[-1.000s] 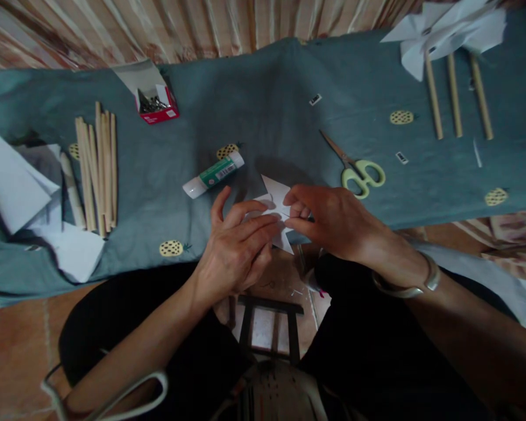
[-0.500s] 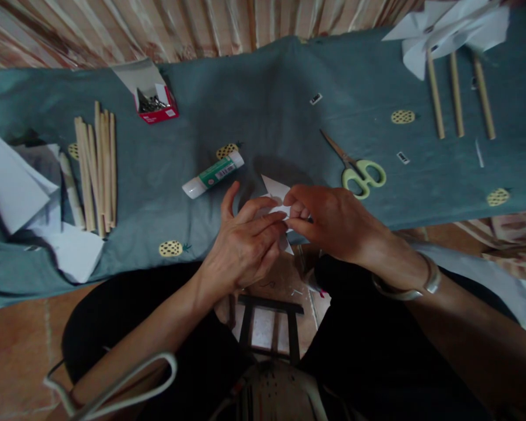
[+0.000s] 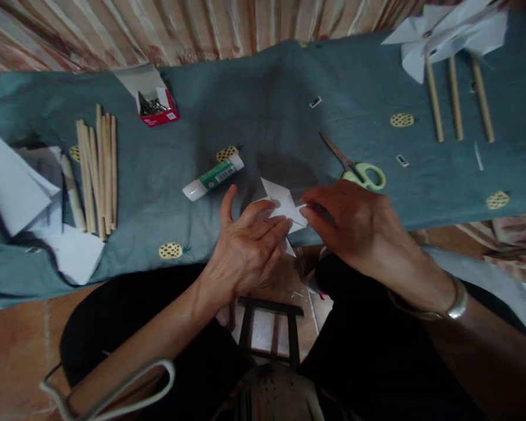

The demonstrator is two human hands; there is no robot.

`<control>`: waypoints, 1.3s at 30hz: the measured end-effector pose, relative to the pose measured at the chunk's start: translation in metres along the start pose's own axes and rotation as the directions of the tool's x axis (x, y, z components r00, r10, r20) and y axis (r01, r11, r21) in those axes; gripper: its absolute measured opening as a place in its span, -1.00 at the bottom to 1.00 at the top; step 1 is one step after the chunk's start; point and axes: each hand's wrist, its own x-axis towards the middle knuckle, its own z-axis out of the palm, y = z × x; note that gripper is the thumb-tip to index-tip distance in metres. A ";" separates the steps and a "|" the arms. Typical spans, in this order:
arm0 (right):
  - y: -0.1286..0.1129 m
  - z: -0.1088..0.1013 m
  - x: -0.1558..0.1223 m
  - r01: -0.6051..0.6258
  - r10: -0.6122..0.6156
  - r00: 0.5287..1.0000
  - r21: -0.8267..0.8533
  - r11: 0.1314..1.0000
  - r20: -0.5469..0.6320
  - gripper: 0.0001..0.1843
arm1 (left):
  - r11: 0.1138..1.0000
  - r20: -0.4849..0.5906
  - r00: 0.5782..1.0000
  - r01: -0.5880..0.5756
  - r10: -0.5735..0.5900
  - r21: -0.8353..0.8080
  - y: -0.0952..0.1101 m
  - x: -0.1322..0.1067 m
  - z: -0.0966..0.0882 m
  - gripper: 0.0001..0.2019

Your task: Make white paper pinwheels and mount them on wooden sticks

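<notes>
Two hands work one white pointed folded paper (image 3: 284, 204): left hand (image 3: 245, 248) pins it with bent fingers, right hand (image 3: 355, 225) pinches its right flap, which a tug might tear.

1 glue stick (image 3: 213, 176), 1 scissors (image 3: 355, 165), 1 box (image 3: 155, 105)

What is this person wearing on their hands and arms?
No sleeves show, so both arms are bare up to the picture's edge. The left hand and right hand have no gloves, and no rings show. A plain silver-coloured bangle circles the right wrist.
</notes>
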 end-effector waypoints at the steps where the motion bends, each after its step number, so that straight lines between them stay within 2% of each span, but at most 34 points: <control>1: 0.001 -0.001 -0.001 -0.008 0.008 1.000 0.013 1.000 -0.009 -0.81 | 1.000 -0.009 1.000 -0.009 0.010 0.011 0.000 0.000 0.001 -0.73; 4: 0.002 0.001 -0.002 0.008 -0.006 0.999 0.050 0.999 -0.036 -0.78 | 1.000 -0.021 1.000 -0.008 0.008 0.027 -0.001 -0.001 0.004 -0.74; 9: 0.002 0.012 -0.003 0.191 -0.187 0.980 0.063 0.980 -0.063 -0.72 | 0.999 0.005 1.000 0.006 -0.006 0.039 0.001 0.000 0.002 -0.74; 11: 0.003 0.017 -0.005 0.211 -0.208 0.977 0.077 0.974 -0.055 -0.68 | 0.999 0.014 1.000 0.002 -0.002 0.045 0.002 0.000 0.000 -0.73; 14: 0.004 0.023 -0.008 0.202 -0.198 0.979 0.109 0.973 -0.044 -0.60 | 0.999 0.025 1.000 -0.013 0.012 0.050 0.002 0.001 -0.002 -0.72; 19: -0.002 0.032 -0.009 0.184 -0.182 0.983 0.093 0.978 -0.035 -0.60 | 0.998 0.019 0.999 -0.030 0.029 0.054 0.003 0.000 -0.001 -0.73; 25: 0.002 0.040 -0.006 0.169 -0.154 0.983 0.174 0.970 -0.097 -0.60 | 0.999 0.051 0.999 0.001 -0.003 0.043 0.004 0.001 -0.003 -0.75; 31: 0.011 0.036 -0.003 0.193 -0.157 0.977 0.294 0.936 -0.144 -0.57 | 0.999 0.048 0.998 0.031 -0.033 0.036 0.004 0.002 -0.003 -0.78; 39: 0.016 0.030 -0.002 0.170 -0.117 0.974 0.287 0.943 -0.193 -0.61 | 0.999 0.056 0.998 0.029 -0.031 0.029 0.004 0.005 -0.003 -0.78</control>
